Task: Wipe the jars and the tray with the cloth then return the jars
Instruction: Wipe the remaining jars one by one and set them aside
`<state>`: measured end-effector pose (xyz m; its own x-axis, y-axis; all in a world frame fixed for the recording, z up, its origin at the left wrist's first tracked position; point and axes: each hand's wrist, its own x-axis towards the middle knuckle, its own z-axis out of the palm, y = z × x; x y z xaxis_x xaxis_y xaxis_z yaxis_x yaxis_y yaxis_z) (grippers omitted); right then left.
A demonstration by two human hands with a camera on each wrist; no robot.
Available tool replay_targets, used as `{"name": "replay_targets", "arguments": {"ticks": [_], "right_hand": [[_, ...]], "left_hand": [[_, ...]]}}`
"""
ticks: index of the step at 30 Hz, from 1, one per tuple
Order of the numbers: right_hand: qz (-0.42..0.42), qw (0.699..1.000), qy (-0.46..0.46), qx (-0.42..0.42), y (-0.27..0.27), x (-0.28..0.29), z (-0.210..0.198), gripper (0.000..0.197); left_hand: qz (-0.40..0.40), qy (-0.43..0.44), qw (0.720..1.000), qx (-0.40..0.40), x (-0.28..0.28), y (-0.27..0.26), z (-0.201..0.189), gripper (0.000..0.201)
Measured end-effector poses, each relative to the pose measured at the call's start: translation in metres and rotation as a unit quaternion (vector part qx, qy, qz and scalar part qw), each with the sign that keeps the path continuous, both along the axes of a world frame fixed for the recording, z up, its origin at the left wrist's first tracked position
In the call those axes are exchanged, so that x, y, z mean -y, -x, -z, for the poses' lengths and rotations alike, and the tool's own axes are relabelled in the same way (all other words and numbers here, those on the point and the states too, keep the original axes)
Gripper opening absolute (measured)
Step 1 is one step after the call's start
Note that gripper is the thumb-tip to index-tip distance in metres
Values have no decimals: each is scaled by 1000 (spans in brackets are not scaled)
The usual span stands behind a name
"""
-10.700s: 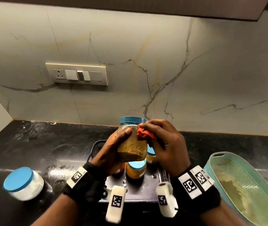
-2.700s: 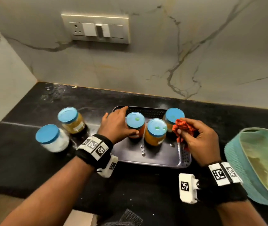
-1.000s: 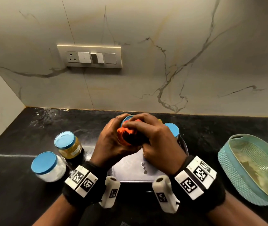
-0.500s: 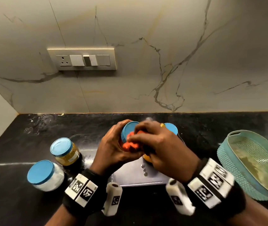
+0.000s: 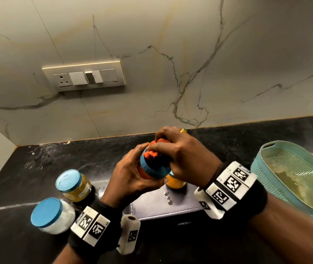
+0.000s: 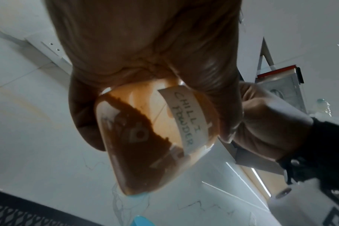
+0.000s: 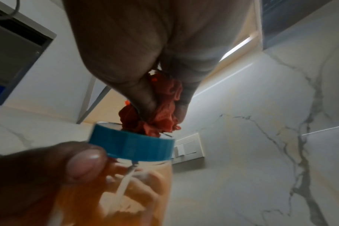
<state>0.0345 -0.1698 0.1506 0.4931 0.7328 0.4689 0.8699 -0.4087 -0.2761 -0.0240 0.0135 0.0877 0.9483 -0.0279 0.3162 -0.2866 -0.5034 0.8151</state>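
Observation:
My left hand (image 5: 132, 176) grips a chilli powder jar (image 6: 151, 137) with a blue lid (image 5: 154, 170), lifted and tilted above the dark tray (image 5: 159, 206). My right hand (image 5: 178, 159) pinches a bunched orange cloth (image 7: 157, 116) and presses it on top of the lid (image 7: 133, 145). In the left wrist view the jar's white label reads "chilli powder". Another jar with yellow contents (image 5: 174, 182) stands on the tray behind the hands, mostly hidden. Two blue-lidded jars stand on the counter to the left: one with yellow contents (image 5: 74, 184) and one with white contents (image 5: 52, 215).
A teal plastic basket (image 5: 292, 180) lies on the black counter (image 5: 37, 162) at the right. The marble wall with a switch plate (image 5: 84, 76) rises behind. Bare counter lies at the far left and behind the tray.
The jar has tilted so its lid faces me more, and the cloth has moved across the lid top. My right wrist has shifted right and up; the view has tilted.

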Motion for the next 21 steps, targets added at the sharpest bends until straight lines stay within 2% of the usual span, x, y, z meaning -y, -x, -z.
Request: {"name": "replay_targets", "arguments": {"ticks": [3, 6, 9, 12, 15, 17, 18, 21], "right_hand": [[43, 998, 42, -34, -1, 10, 0, 37], [93, 987, 104, -80, 13, 19, -1, 24], [81, 974, 123, -172, 17, 28, -13, 23], [71, 948, 47, -307, 9, 45, -26, 28], [45, 889, -103, -444, 5, 61, -30, 29], [58, 859, -168, -481, 1, 66, -25, 29], [74, 856, -181, -478, -2, 68, -22, 30], [82, 876, -175, -441, -6, 66, -15, 28]], "left_hand": [[-12, 21, 1000, -2, 2, 0, 0, 78], [-15, 32, 999, -20, 4, 2, 3, 80], [12, 105, 992, -67, 10, 5, 7, 81], [33, 165, 981, -99, 13, 6, 9, 80], [37, 190, 974, -115, 11, 6, 5, 74], [40, 202, 971, -124, 8, 6, 3, 72], [43, 206, 969, -128, 7, 7, 1, 71], [46, 220, 966, -130, 8, 7, 0, 73]]}}
